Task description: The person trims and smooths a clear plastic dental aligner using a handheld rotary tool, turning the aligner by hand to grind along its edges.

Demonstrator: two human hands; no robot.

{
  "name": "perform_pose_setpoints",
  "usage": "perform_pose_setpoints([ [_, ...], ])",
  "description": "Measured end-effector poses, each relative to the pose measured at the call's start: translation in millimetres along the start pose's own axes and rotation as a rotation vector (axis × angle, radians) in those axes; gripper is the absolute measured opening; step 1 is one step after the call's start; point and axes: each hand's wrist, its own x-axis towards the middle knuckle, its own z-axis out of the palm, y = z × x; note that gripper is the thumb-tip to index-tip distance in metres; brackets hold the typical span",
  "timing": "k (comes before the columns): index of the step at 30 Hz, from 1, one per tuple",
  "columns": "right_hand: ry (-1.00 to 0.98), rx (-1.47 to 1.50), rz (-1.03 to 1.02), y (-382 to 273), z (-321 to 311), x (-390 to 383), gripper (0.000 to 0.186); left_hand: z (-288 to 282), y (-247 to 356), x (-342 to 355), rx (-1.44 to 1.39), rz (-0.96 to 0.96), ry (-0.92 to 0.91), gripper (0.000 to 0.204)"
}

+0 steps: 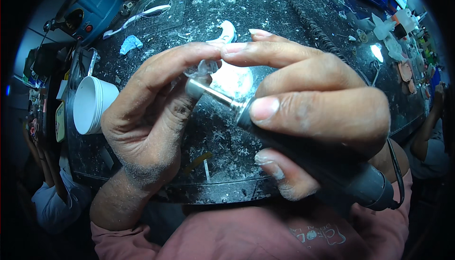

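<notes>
A small clear plastic piece (204, 68), perhaps a dental tray, is pinched between the thumb and fingers of my left hand (151, 103). White dust coats that hand and wrist. My right hand (322, 84) is wrapped round a black rotary handpiece (332, 170), its thumb lying under the body. From the handpiece a shiny metal shank points left, and its greyish bit (194, 88) lies against or just below the clear piece; I cannot tell whether they touch. My right fingertips meet the left index fingertip above the piece. Fingers hide part of the clear piece.
White powder covers the dark table (222, 165). A white tub (87, 106) stands left, near a blue fragment (131, 44), a toothbrush (156, 10) and a blue machine (95, 11). Beyond my hands lies a pale curved piece (228, 31). A coiled cord (308, 15) crosses right. People sit at both sides.
</notes>
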Motion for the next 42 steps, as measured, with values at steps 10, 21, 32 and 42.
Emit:
perform_pose_setpoints([
  [10,0.179,-0.092,0.212,-3.6,2.7,-7.9,0.048,-4.3,-7.0,6.1,0.103,0.1,-0.083,0.03],
  [21,0.151,-0.101,0.22,-9.2,5.5,-8.0,0.046,0.5,-6.2,6.2,0.052,0.073,-0.052,0.03],
  [32,0.183,-0.045,0.146,-2.8,13.4,-9.9,0.05,0.9,4.8,2.9,0.127,-0.016,-0.035,0.029],
  [42,0.033,-0.017,-0.071,13.1,-0.9,-7.5,0.051,5.5,3.1,0.6,-0.07,-0.107,0.043,0.028],
])
